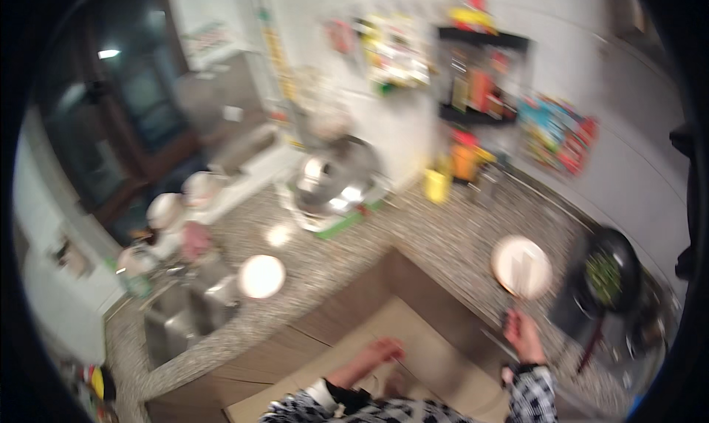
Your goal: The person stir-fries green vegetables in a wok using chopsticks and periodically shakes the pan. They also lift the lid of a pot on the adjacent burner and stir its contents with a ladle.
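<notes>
On the right counter, a white round plate sits left of a dark wok with chopped green food in it. My right hand is closed near the counter's front edge, round the dark handle of what looks like a slotted spatula. The spatula's pale head is over the plate; blur hides whether it touches. My left hand hangs in front of my body, above the floor and away from the counter. Its fingers are smeared, and nothing clear shows in them.
A sink is set into the left counter, with a white round dish beside it. Metal bowls stand in the corner. A yellow container and bottles are by the wall, under a spice rack.
</notes>
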`<state>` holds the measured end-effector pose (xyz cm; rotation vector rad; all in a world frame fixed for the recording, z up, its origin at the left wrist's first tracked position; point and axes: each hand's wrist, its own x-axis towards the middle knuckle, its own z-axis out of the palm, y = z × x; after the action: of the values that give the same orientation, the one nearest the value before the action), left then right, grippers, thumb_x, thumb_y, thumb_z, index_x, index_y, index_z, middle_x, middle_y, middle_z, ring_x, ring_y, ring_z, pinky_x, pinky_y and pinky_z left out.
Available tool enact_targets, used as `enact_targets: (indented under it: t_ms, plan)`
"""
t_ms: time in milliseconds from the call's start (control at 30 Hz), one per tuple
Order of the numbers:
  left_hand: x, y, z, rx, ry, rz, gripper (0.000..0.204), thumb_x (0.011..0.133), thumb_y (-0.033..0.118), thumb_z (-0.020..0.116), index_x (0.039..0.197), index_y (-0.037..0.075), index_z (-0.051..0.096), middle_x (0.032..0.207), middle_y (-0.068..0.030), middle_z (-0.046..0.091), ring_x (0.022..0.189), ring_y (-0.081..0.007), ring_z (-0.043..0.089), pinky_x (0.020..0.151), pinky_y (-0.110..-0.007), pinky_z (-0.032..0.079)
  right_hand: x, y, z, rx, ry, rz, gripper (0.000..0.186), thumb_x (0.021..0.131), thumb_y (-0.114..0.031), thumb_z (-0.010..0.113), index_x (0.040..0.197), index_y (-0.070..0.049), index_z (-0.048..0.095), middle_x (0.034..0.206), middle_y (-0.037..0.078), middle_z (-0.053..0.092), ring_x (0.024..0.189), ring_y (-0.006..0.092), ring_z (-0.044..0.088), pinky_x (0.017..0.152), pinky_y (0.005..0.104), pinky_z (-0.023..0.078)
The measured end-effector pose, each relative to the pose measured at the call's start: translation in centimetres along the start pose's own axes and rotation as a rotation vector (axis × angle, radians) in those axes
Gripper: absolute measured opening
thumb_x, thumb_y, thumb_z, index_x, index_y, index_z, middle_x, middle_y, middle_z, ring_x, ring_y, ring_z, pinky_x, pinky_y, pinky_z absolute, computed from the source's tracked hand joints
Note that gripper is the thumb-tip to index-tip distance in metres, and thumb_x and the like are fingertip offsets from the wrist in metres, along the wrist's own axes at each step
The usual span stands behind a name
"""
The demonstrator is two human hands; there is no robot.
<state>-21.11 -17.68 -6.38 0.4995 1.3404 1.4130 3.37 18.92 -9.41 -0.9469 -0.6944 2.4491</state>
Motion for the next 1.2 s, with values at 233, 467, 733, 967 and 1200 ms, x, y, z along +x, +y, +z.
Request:
enact_targets:
  t_ms: [233,467,733,967,1200]
  plan:
    - [-1.8,-0.3,-5.7,-0.040,0.149,-0.133,0.034,0.102,0.034,0.049,0.127,0.012,0.056,0.107,-0.0007,0.068,0.103,-0.0111,0.063,0.088,-0.028,0.046,3.4,0.0,-1.2,-0.016,0.264,-0.009,0.027,0.097,-0.035,0.046,0.088,-0.014,0.059,0.062,0.001,0.061,0.043,0.0110,0.051,0.037,0.0239,0.039]
    - [-5.2,4.5,-5.1,-0.119,0.320,-0.011,0.028,0.099,0.022,0.057,0.120,0.004,0.059,0.102,-0.0093,0.068,0.095,-0.0195,0.065,0.085,-0.032,0.053,6.3,1.1,-1.7,0.175,0.358,-0.128,0.031,0.097,-0.040,0.051,0.088,-0.012,0.058,0.070,0.004,0.065,0.058,0.0160,0.065,0.054,0.0290,0.058]
    - [-7.4,7.5,-4.0,-0.132,0.374,0.032,0.023,0.100,0.020,0.054,0.114,0.004,0.061,0.094,-0.0063,0.067,0.087,-0.0159,0.065,0.078,-0.028,0.054,5.1,1.0,0.6,0.189,0.385,-0.181,0.035,0.100,-0.042,0.047,0.089,-0.011,0.057,0.072,0.004,0.066,0.063,0.0155,0.068,0.053,0.0278,0.058]
    - [-7.7,7.6,-4.1,-0.156,0.383,0.030,0.021,0.100,0.018,0.054,0.115,0.005,0.060,0.095,-0.0063,0.067,0.086,-0.0159,0.065,0.077,-0.029,0.055,5.7,0.3,1.2,0.213,0.370,-0.200,0.028,0.102,-0.027,0.044,0.090,-0.006,0.059,0.071,0.006,0.067,0.061,0.0164,0.069,0.052,0.0271,0.060]
    - [-7.7,8.1,-3.5,-0.138,0.383,0.020,0.020,0.100,0.017,0.053,0.115,0.006,0.060,0.096,-0.0067,0.068,0.087,-0.0161,0.066,0.078,-0.028,0.055,5.9,1.2,-1.3,0.347,0.153,-0.160,0.025,0.099,-0.024,0.046,0.109,-0.001,0.051,0.096,0.014,0.063,0.088,0.0246,0.063,0.075,0.0382,0.054]
